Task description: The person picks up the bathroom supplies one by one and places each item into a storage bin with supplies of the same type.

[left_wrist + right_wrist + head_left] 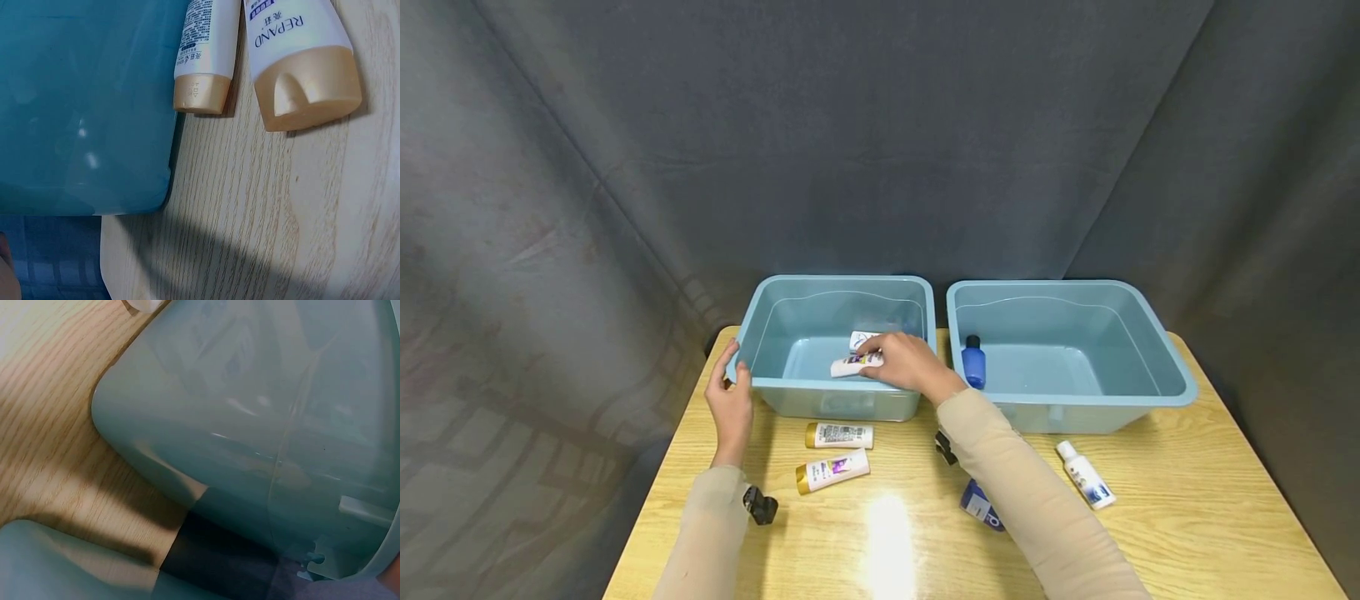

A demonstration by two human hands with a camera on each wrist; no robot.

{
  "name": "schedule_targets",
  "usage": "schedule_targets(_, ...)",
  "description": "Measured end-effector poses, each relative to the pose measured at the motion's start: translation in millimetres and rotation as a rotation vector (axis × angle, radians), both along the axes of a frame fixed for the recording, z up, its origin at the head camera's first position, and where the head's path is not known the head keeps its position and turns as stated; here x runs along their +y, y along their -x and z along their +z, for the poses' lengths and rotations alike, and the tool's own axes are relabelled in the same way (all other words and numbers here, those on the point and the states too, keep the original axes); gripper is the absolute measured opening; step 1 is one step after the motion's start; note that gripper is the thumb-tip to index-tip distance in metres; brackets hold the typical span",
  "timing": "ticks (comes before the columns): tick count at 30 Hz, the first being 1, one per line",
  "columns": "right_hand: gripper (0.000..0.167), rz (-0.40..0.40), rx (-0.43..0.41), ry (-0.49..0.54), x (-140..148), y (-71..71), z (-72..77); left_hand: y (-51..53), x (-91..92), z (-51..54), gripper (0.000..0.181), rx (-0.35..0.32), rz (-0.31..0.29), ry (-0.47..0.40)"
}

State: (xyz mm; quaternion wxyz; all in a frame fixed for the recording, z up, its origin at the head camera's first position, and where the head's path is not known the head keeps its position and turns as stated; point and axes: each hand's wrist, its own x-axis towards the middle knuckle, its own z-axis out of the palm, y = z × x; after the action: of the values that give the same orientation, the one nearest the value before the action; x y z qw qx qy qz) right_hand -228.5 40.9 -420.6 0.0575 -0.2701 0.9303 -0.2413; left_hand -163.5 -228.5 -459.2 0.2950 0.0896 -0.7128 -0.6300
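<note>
In the head view, my right hand [910, 362] reaches over the front rim of the left blue bin [835, 400]. Its fingers and thumb pinch a white bottle [844, 367] with purple and yellow print; the far end is hidden in the hand. Behind that bottle, another white container [857, 338] lies in the bin, partly covered. My left hand [732, 408] is at the bin's front left corner, thumb apart from loosely bent fingers. Two white tubes with gold caps lie in front of the bin, a nearer tube [833, 472] and a farther tube [842, 436].
A second blue bin [1075, 408] stands to the right, with a blue bottle [973, 364] inside at its left wall. On the wooden table [1195, 500] lie a white bottle [1086, 477] and a dark blue container [980, 508], partly behind my right sleeve. A dark curtain hangs behind.
</note>
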Motion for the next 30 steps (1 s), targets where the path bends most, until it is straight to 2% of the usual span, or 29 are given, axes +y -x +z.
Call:
schedule_targets(18,0.033,-0.009,-0.018,0.006,2,0.3,-2.9,1.7,3.4,-0.7,0.039,-0.001,0.004,-0.012)
schedule_targets(21,0.034,-0.016,-0.027,0.014,4,0.3,-4.5,5.0,3.0,-7.1,0.039,-0.006,0.005,-0.010)
schedule_targets(27,0.035,0.000,-0.040,0.028,5,-1.4,-7.8,15.1,-5.4,-33.6,0.039,-0.001,0.027,-0.024)
schedule_targets(30,0.035,0.005,-0.038,0.038,6,-3.1,-7.6,15.9,-6.3,-38.1,0.038,0.005,0.039,-0.012)
